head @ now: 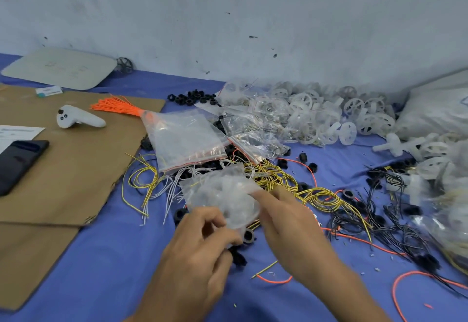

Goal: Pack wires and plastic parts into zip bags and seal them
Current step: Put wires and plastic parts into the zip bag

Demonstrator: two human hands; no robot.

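**Two hands, one soft bag, plenty to spill**

Both hands work on a small clear zip bag (pixel 222 195), held just above the blue worktop (pixel 114 258) at the middle of the view. The left hand (pixel 202 245) has its fingers curled and pinches the bag's lower edge. The right hand (pixel 286 223) seems to nip the right edge, forefinger laid along the film, though blur hides the thumb.

Risks, as I judge them:
- The film is thin, slick and crumpled, so a weak pinch could let it slide and tip out the pale plastic pieces inside.
- Whether the zip strip is closed cannot be told. A fold or a stray part caught in it would leave a gap.
- Yellow wires (pixel 276 177) lie in springy loops just behind the bag, tangled with white wires (pixel 162 190). Pulling one could drag others along.
- Small black rings (pixel 195 98) are round and could roll if nudged.

Elsewhere, a heap of white plastic wheels (pixel 329 116), spoked and rigid, sits by the wall. Flat empty bags (pixel 184 136) rest glossy over the pile, beside matte brown cardboard (pixel 76 164).
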